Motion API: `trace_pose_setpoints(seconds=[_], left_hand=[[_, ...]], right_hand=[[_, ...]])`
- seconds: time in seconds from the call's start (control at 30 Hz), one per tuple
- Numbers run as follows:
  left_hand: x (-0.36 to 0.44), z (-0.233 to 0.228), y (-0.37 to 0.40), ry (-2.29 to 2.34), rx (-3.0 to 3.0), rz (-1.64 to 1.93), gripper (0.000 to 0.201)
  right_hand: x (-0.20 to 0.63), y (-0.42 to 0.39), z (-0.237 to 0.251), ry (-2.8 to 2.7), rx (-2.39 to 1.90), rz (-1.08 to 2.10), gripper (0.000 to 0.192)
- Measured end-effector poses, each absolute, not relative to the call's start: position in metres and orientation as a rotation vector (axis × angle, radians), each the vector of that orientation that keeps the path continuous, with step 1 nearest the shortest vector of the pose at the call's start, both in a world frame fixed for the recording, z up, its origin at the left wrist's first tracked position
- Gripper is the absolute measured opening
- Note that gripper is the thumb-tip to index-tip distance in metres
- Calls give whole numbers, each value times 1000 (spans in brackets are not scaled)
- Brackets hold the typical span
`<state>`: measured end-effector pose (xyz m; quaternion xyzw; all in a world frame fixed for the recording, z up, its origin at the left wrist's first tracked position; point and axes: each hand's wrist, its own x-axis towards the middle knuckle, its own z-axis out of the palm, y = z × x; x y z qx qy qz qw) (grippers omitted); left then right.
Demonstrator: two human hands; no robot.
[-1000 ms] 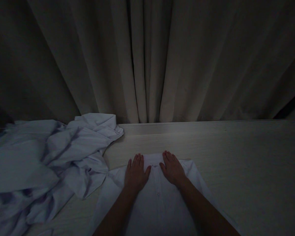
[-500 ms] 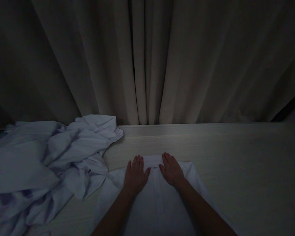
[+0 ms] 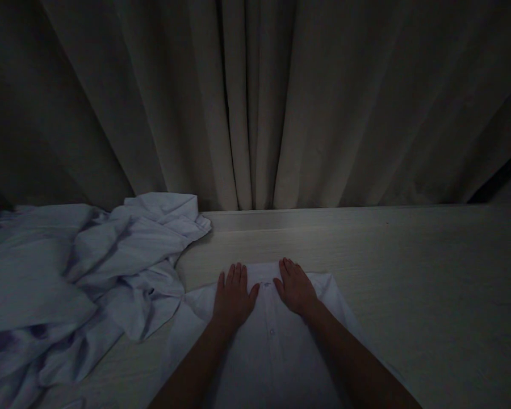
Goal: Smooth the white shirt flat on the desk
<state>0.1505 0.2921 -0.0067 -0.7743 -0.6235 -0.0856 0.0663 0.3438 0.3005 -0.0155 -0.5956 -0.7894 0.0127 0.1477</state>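
Note:
A white button-up shirt (image 3: 276, 358) lies spread on the pale floor, its collar end away from me and its button strip running down the middle. My left hand (image 3: 234, 298) rests flat on the left side of the collar, fingers pointing forward. On the collar's right side my right hand (image 3: 296, 288) lies flat too, fingers stretched out. Both thumbs point inward, with the collar's middle showing between them. My forearms cover parts of the shirt's front, and its lower end runs out of view.
A crumpled heap of white cloth (image 3: 123, 267) lies to the left, its edge reaching the shirt's left shoulder. Long beige-brown curtains (image 3: 323, 113) hang behind, down to the edge of the light wood-look floor (image 3: 409, 272). The room is dim.
The whole view has shifted slightly, so everything sits a little higher in the picture. Both hands stay flat on the shirt's collar, hardly moved.

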Motion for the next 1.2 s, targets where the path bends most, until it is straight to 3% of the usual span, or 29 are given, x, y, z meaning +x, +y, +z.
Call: trace_pose_setpoints(seconds=[0.3,0.47,0.63,1.2], left_hand=[[153,10,293,-1831,-2374,-298,65],[155,29,277,-1647,-2457,-487,39],[152,21,258,-1631,-2520,-429,27],[152,1,253,-1633,-2491,-463,28]], right_hand=[[344,309,-3,-2191,-1627,130,57],[334,300,8,-2084,-1355,59,23],[317,290,10,-2178,-1361,139,10],[299,305,19,-1971,-1910,131,16]])
